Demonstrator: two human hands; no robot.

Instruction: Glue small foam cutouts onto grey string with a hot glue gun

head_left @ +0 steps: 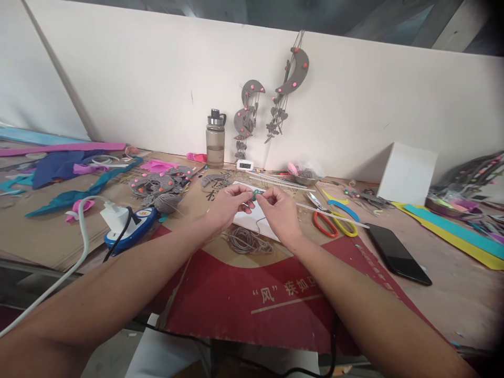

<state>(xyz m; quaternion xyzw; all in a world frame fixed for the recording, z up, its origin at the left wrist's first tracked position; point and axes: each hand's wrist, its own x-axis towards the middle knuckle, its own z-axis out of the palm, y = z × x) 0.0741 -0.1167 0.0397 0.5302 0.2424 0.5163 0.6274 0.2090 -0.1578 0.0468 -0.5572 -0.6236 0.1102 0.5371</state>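
My left hand (230, 206) and my right hand (279, 210) meet over a white sheet (260, 220). Between their fingertips is a small green piece (255, 195), pinched from both sides. A thin grey cord hangs below it toward a loose coil of grey cord (249, 241) on the cardboard. What exactly the green piece is cannot be made out.
Scissors (325, 224) and a black phone (397, 254) lie on the right. A bottle (215, 140) stands by the wall, under hanging crescents (297, 71). On the left are a blue power strip (132, 231) and grey decorated pieces (161, 184).
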